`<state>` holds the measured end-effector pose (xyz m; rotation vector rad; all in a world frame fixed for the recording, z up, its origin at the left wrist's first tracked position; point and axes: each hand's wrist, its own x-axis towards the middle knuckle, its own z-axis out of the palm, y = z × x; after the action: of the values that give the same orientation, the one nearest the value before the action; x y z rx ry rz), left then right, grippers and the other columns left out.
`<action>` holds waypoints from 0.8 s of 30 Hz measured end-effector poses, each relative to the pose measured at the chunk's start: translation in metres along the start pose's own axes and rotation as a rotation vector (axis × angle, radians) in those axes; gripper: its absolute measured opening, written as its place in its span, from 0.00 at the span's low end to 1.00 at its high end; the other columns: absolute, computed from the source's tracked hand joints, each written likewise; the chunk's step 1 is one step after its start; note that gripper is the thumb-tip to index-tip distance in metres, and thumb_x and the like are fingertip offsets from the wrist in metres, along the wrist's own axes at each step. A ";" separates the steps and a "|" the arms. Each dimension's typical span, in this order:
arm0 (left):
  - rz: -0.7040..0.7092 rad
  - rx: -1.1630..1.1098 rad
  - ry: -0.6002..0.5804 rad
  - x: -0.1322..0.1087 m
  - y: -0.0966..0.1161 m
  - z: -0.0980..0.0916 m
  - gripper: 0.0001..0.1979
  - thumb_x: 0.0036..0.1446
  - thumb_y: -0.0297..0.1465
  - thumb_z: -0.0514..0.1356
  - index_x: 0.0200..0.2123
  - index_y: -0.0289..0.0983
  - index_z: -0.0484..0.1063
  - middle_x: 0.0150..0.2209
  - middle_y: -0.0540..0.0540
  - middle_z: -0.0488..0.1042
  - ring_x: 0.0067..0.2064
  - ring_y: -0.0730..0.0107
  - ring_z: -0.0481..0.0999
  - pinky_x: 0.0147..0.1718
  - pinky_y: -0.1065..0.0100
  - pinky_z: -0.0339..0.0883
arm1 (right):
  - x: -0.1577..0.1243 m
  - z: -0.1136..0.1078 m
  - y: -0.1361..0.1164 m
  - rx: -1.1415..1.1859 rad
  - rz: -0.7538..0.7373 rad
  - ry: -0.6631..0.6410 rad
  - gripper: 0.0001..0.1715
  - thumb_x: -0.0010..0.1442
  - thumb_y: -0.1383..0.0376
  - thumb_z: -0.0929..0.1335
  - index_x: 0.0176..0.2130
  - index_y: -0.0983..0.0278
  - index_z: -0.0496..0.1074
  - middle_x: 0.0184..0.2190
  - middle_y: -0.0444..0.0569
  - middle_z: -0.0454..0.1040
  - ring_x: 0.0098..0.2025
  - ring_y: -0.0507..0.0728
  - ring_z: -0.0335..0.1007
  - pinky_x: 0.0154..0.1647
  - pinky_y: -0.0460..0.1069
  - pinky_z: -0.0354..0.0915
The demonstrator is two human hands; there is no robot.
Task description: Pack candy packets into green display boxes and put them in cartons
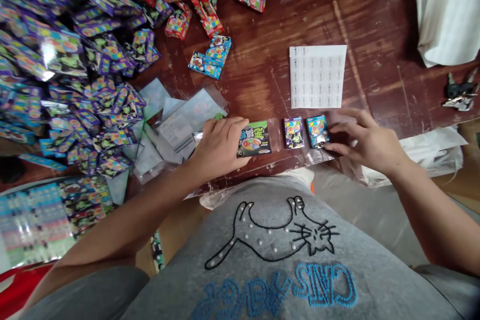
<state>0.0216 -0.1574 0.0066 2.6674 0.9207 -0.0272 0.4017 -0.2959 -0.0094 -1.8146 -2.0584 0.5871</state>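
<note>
My left hand is closed over a clear plastic packet with a black and green printed card, fingers across its top edge and thumb along its lower edge. Part of the packet is hidden under the palm. Right of it, a small purple box and a small blue box lie side by side at the table's near edge. My right hand is open beside the blue box, thumb and fingers apart. Its fingertips are at the box's right side; whether they touch it I cannot tell.
A white sheet of round stickers lies beyond the boxes. Purple boxes are heaped at left, red boxes at the back, two blue boxes nearer. Clear packets lie left; keys and white paper at right.
</note>
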 end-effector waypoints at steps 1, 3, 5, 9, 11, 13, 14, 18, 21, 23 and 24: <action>-0.009 -0.004 -0.006 0.000 0.001 0.000 0.42 0.54 0.35 0.74 0.68 0.33 0.63 0.67 0.26 0.72 0.64 0.34 0.74 0.62 0.41 0.62 | 0.006 0.001 0.002 -0.070 -0.075 -0.001 0.37 0.66 0.39 0.72 0.61 0.61 0.77 0.71 0.63 0.69 0.64 0.73 0.75 0.56 0.66 0.77; -0.014 -0.007 -0.026 0.001 0.003 -0.001 0.42 0.54 0.35 0.74 0.68 0.32 0.63 0.67 0.26 0.71 0.65 0.34 0.74 0.63 0.42 0.62 | 0.021 0.008 0.006 -0.103 -0.244 -0.058 0.51 0.65 0.37 0.72 0.73 0.63 0.66 0.76 0.67 0.61 0.69 0.77 0.69 0.61 0.71 0.72; -0.017 -0.010 -0.043 0.002 0.007 -0.002 0.43 0.54 0.36 0.74 0.69 0.31 0.63 0.67 0.26 0.71 0.67 0.35 0.73 0.64 0.42 0.62 | 0.037 0.020 0.010 -0.076 -0.363 -0.126 0.56 0.66 0.38 0.72 0.78 0.62 0.56 0.78 0.66 0.59 0.71 0.77 0.66 0.64 0.72 0.69; -0.057 -0.017 -0.047 -0.002 0.010 -0.001 0.43 0.55 0.38 0.74 0.69 0.30 0.63 0.67 0.26 0.71 0.67 0.35 0.72 0.64 0.43 0.61 | 0.057 0.037 0.008 0.076 -0.447 -0.103 0.49 0.67 0.45 0.74 0.75 0.64 0.62 0.67 0.63 0.75 0.66 0.71 0.71 0.64 0.67 0.68; -0.086 -0.015 -0.039 -0.006 0.009 0.000 0.44 0.55 0.37 0.74 0.69 0.30 0.62 0.67 0.26 0.71 0.67 0.35 0.72 0.65 0.43 0.61 | 0.058 0.035 -0.001 0.172 -0.446 -0.053 0.46 0.67 0.49 0.75 0.74 0.63 0.64 0.64 0.62 0.77 0.64 0.69 0.73 0.64 0.66 0.68; -0.106 -0.023 -0.027 -0.011 0.006 0.000 0.43 0.56 0.37 0.74 0.69 0.30 0.62 0.67 0.26 0.71 0.68 0.36 0.72 0.65 0.42 0.61 | 0.057 0.027 -0.013 0.270 -0.440 -0.086 0.47 0.65 0.50 0.76 0.75 0.61 0.62 0.64 0.60 0.76 0.64 0.68 0.72 0.64 0.65 0.68; -0.108 -0.037 -0.020 -0.012 0.005 0.000 0.43 0.56 0.38 0.74 0.69 0.30 0.62 0.67 0.27 0.71 0.68 0.36 0.72 0.66 0.42 0.61 | 0.057 0.022 -0.020 0.310 -0.449 -0.131 0.48 0.65 0.50 0.76 0.75 0.59 0.61 0.64 0.59 0.75 0.64 0.67 0.72 0.64 0.64 0.69; -0.041 -0.133 -0.011 -0.014 0.004 -0.004 0.44 0.57 0.42 0.74 0.70 0.33 0.61 0.67 0.29 0.71 0.68 0.39 0.72 0.67 0.42 0.62 | 0.068 0.010 -0.037 0.317 -0.540 -0.233 0.50 0.64 0.49 0.76 0.76 0.58 0.61 0.63 0.57 0.76 0.62 0.67 0.71 0.63 0.63 0.71; 0.004 -0.165 -0.013 -0.015 0.007 -0.008 0.44 0.57 0.40 0.73 0.71 0.34 0.59 0.67 0.29 0.71 0.69 0.40 0.72 0.68 0.42 0.62 | 0.082 0.008 -0.042 0.218 -0.554 -0.174 0.50 0.64 0.50 0.76 0.77 0.58 0.60 0.65 0.57 0.76 0.62 0.69 0.70 0.63 0.64 0.70; -0.015 -0.171 0.008 -0.016 0.009 -0.010 0.45 0.56 0.39 0.74 0.71 0.35 0.58 0.68 0.29 0.70 0.69 0.40 0.71 0.68 0.42 0.63 | 0.087 0.007 -0.045 0.140 -0.560 -0.137 0.49 0.66 0.51 0.75 0.77 0.58 0.59 0.67 0.57 0.75 0.64 0.70 0.70 0.64 0.67 0.69; -0.035 -0.174 0.026 -0.017 0.009 -0.010 0.46 0.55 0.39 0.74 0.71 0.35 0.58 0.68 0.29 0.70 0.69 0.39 0.71 0.68 0.42 0.63 | 0.089 0.006 -0.047 0.107 -0.569 -0.116 0.48 0.66 0.51 0.75 0.77 0.58 0.58 0.67 0.57 0.74 0.65 0.71 0.70 0.64 0.68 0.69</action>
<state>0.0126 -0.1713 0.0206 2.4973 0.9324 0.0769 0.3470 -0.2129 0.0080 -1.0750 -2.4179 0.6255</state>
